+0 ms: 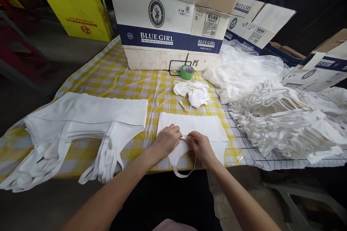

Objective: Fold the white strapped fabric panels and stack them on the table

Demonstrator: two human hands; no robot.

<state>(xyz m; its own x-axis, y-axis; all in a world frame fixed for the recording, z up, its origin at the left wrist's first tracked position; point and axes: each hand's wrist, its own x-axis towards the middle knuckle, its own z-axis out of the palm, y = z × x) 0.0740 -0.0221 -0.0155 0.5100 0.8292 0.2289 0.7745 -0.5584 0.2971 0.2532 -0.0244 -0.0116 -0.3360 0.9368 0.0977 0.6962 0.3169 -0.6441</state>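
Note:
A white strapped garment, like a camisole top (195,124), lies flat in front of me with one thin strap looping over the table's front edge. My left hand (168,139) is closed in a pinch on the garment's inner edge. Close beside it, my right hand (201,146) pinches the same edge, fingertips nearly meeting the left ones. To the left sits a neat stack of white camisole tops (89,110), their straps hanging over the front. Beyond the garment is a small crumpled heap of white fabric pieces (196,92).
A roll of green tape (187,72) rests before a large Blue Girl carton (154,18). At right lies a big pile of white garments (284,122), with clear plastic bags (246,65) behind. A yellow box (78,11) stands back left. The checked tablecloth (105,72) covers the table.

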